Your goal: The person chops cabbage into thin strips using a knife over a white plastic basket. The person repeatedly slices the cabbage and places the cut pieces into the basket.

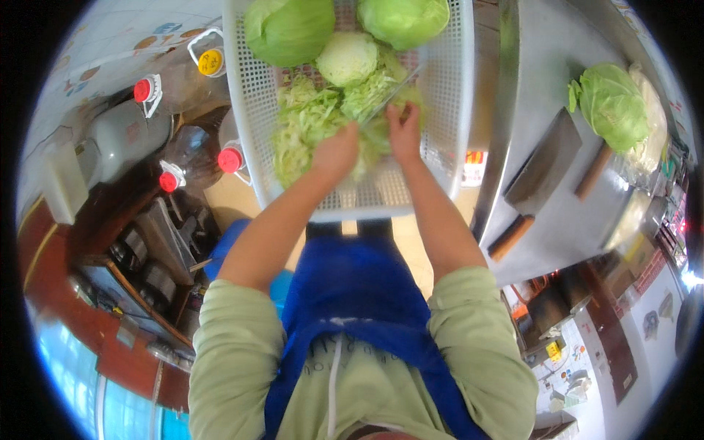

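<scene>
A white perforated plastic basket (462,99) stands before me, with two whole green cabbages (291,30) at its far end. Nearer lie a pale cut cabbage (347,58) and a heap of shredded cabbage (305,129). My left hand (338,148) is closed beside the shreds, at the near end of a thin, straight blade-like strip (390,96) that slants up to the right; its handle is hidden. Just right of the strip is my right hand (404,132), fingers bent over pale green cabbage; blur hides whether it grips any.
On the metal counter (572,231) at right lie a cleaver (544,162), another wooden handle (594,170) and a cabbage (613,107). Several large plastic bottles (195,143) with red or yellow caps stand left of the basket. A dark shelf (159,264) holds various items lower left.
</scene>
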A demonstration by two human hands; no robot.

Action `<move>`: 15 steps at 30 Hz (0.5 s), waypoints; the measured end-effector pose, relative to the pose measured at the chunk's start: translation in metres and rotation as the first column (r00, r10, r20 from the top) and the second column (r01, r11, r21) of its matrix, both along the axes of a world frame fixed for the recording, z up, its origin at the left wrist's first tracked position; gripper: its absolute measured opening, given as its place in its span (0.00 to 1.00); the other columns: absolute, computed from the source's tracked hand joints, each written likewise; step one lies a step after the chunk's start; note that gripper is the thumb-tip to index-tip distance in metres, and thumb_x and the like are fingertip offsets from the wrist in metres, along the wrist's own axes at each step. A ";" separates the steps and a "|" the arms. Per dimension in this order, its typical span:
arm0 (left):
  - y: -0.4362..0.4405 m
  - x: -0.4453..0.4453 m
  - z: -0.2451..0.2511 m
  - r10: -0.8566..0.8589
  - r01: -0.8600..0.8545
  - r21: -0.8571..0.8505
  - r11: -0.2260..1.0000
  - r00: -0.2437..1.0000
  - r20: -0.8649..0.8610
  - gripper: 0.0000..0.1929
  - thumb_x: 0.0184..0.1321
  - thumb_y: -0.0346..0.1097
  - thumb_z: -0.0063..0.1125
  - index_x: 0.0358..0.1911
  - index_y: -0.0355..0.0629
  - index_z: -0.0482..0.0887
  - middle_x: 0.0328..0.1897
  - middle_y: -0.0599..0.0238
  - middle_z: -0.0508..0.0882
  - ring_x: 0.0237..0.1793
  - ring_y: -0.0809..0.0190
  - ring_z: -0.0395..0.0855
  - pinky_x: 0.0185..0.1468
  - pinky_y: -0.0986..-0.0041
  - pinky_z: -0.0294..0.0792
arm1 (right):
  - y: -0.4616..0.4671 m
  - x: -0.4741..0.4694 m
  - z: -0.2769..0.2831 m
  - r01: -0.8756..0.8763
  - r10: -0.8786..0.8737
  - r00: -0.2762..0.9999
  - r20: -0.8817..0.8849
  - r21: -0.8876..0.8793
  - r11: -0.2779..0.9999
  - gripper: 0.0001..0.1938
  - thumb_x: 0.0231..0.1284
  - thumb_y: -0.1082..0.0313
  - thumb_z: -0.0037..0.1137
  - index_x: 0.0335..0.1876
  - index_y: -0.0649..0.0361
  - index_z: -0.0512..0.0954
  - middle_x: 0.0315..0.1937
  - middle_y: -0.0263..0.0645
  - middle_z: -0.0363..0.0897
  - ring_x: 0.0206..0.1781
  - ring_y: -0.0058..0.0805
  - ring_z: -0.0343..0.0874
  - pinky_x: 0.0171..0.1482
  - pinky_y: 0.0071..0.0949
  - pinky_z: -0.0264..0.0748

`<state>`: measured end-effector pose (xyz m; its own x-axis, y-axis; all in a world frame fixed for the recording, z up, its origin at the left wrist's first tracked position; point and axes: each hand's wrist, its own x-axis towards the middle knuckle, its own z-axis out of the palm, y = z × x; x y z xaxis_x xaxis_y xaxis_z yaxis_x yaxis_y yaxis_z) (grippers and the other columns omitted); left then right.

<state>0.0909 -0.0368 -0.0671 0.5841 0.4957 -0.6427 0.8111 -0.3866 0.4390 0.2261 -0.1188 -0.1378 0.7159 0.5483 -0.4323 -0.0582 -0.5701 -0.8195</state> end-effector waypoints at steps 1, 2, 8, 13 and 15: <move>0.000 0.002 0.000 -0.002 0.002 0.007 1.000 1.000 -0.004 0.08 0.63 0.31 0.37 0.44 0.41 0.66 0.42 0.43 0.81 0.39 0.40 0.82 0.41 0.51 0.73 | 0.000 -0.001 -0.002 0.000 0.000 1.000 -0.007 -0.013 1.000 0.30 0.62 0.50 0.56 0.58 0.69 0.63 0.48 0.48 0.71 0.46 0.35 0.73 0.49 0.29 0.71; 0.000 0.006 0.000 -0.001 0.001 0.017 1.000 1.000 -0.019 0.09 0.63 0.31 0.37 0.45 0.41 0.66 0.42 0.44 0.81 0.40 0.41 0.82 0.41 0.51 0.73 | 0.000 0.000 -0.003 -0.001 0.001 1.000 0.000 0.002 1.000 0.31 0.63 0.50 0.55 0.59 0.69 0.62 0.48 0.48 0.71 0.46 0.35 0.74 0.49 0.30 0.71; 0.012 0.012 0.001 0.086 -0.081 -0.076 0.994 0.994 0.061 0.08 0.61 0.31 0.42 0.42 0.39 0.66 0.39 0.43 0.81 0.38 0.38 0.80 0.42 0.48 0.71 | -0.006 0.011 -0.005 0.001 -0.001 0.995 -0.098 0.002 1.000 0.31 0.64 0.51 0.54 0.61 0.69 0.61 0.52 0.49 0.70 0.47 0.35 0.75 0.50 0.31 0.72; -0.002 -0.032 0.031 0.076 -0.070 -0.050 0.996 0.991 0.114 0.08 0.62 0.33 0.43 0.41 0.39 0.66 0.41 0.42 0.80 0.39 0.36 0.78 0.43 0.48 0.69 | -0.013 0.008 -0.010 0.013 -0.008 0.992 -0.130 0.037 0.999 0.30 0.64 0.52 0.54 0.61 0.68 0.61 0.52 0.47 0.70 0.47 0.33 0.74 0.50 0.30 0.72; -0.004 -0.039 0.043 0.079 -0.074 -0.083 0.994 0.995 0.065 0.08 0.62 0.34 0.43 0.40 0.38 0.66 0.42 0.41 0.79 0.39 0.35 0.78 0.42 0.48 0.69 | -0.013 0.007 -0.015 0.045 -0.039 0.985 -0.165 0.033 0.998 0.28 0.64 0.54 0.55 0.60 0.68 0.61 0.51 0.47 0.70 0.47 0.33 0.74 0.50 0.29 0.71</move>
<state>0.0519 -0.0403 -0.0237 0.5902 0.4889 -0.6424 0.8041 -0.2859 0.5212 0.2327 -0.1316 -0.1525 0.6595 0.5370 -0.5260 -0.2171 -0.5338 -0.8173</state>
